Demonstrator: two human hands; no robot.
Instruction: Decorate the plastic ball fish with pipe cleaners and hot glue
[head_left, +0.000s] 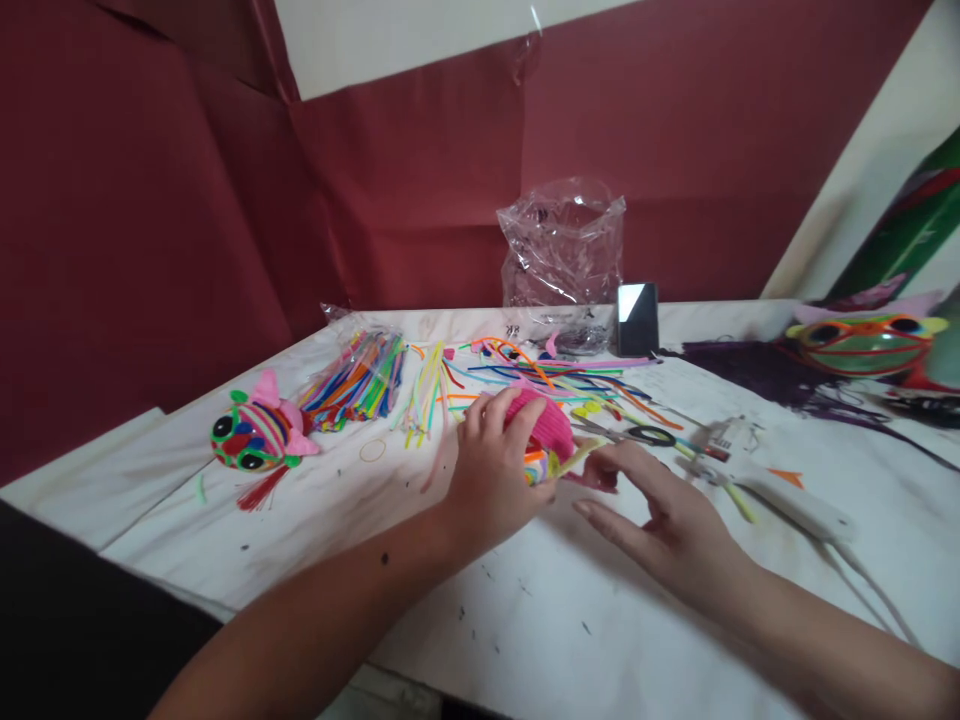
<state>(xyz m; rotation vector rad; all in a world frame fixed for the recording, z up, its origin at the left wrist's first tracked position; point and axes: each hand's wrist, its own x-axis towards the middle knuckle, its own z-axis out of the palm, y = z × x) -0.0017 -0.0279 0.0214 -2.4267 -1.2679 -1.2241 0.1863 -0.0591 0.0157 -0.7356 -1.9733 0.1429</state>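
Head view: one pink ball (553, 425), roundish, at the left hand (499, 465), which is the nearer; whether it rests on the surface (525, 610) cannot be told. Left hand: fingers curled over the ball, holding it. One yellow strip (576, 457): long axis slants from the ball's right side, rightward and slightly away, to the bent fingers of the right hand (667, 510). Right hand: partly open, thumb well parted from the fingers; grip on the strip cannot be told. Ball lies left and ahead of it. Scissors (631, 433): just beyond the right hand. Glue gun (787, 502): to its right.
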